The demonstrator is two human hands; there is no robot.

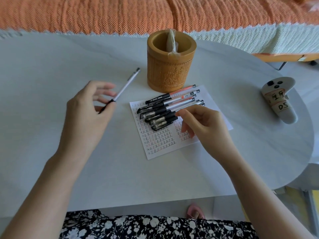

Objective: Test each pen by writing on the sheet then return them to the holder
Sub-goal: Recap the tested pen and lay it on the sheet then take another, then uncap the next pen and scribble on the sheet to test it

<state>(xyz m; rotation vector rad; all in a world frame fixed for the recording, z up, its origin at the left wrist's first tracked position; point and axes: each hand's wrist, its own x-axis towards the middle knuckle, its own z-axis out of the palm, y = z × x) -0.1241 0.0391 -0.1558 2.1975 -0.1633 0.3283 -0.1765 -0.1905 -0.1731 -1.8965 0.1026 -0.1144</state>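
Left grip [89, 111] pinches white pen [126, 83] near its black end; right grip [203, 123] has fingertips on pile [170, 107], can't tell if one's pinched; pile lies on sheet [160, 150], beside holder [170, 73]; step: selecting a pen; next needs one pen isolated, uncapped.

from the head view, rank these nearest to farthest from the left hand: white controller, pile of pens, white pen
1. white pen: in the left hand's own fingertips, angled up and away from it.
2. pile of pens: on the sheet, to the hand's right.
3. white controller: far right, well past the pile.
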